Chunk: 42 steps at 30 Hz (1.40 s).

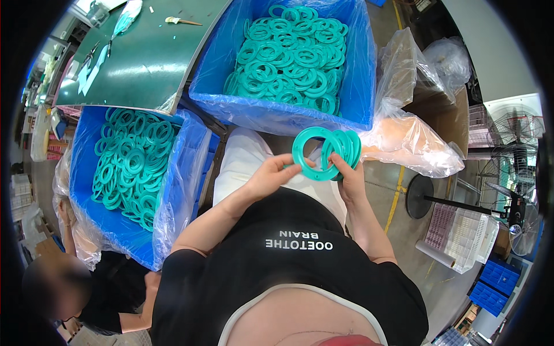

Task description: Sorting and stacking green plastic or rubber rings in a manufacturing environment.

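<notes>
A blue bin (190,167) of teal rings lies left of the hands. The left hand (271,176) pinches the front ring (314,151); the right hand (351,179) grips a stack of rings (346,144) behind it. A second bin (360,75) sits just beyond.

The teal rings (323,151) held between the left hand (272,176) and right hand (349,180) look like smooth moulded rubber or plastic, matt with a faint sheen. The same material fills the far bin (358,92) and the left bin (81,167), both of blue hard plastic lined with thin, crinkled, glossy clear film (it catches white glare along the folds). The green tabletop (150,63) is smooth and softly reflective. A cardboard box (447,118) looks matt brown. The floor (415,254) is dull, smooth grey.
</notes>
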Available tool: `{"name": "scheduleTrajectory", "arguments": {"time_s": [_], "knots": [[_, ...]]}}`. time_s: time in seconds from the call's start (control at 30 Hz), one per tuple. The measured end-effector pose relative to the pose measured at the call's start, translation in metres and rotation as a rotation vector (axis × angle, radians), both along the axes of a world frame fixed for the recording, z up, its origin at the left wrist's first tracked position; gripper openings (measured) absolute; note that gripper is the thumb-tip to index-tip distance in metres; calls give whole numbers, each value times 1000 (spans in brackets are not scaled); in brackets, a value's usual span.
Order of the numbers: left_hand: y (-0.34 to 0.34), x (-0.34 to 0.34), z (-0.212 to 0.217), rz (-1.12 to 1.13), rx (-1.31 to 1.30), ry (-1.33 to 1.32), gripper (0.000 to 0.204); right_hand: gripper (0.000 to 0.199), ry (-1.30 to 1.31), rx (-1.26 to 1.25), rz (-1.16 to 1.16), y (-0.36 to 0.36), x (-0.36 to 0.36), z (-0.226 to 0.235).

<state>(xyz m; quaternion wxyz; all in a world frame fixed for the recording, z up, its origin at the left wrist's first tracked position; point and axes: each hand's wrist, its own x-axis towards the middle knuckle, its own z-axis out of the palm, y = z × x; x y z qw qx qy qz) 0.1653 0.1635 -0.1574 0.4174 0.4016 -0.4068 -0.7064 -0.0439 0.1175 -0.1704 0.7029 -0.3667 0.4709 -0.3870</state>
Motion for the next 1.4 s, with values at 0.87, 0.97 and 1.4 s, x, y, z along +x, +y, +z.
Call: {"name": "scheduleTrajectory", "arguments": {"time_s": [0.87,0.97,1.4], "knots": [[3,0,-22,87,131,-129,21,12,299,-439,61,21,2,5],[2,-2,-17,41,155,-146,22,13,583,-728,202,18,-6,6],[4,3,-32,-9,413,432,23,12,547,-554,194,15,-3,17]]}}
